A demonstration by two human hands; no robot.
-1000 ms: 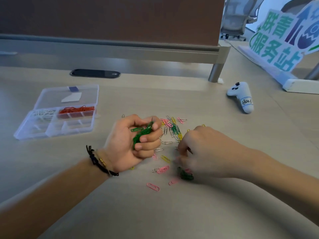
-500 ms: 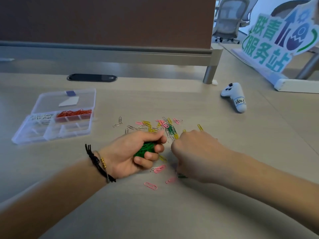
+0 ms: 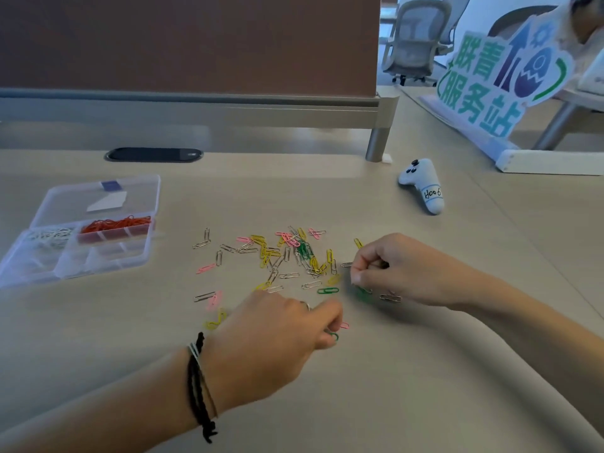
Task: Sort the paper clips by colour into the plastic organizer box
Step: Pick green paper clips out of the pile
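Head view: organizer box holds white and red clips only. Loose paper clips right of box, on bench. Your left hand grip pinches green clip; right hand fingers curled, contents unclear. Green, yellow, pink, silver left.
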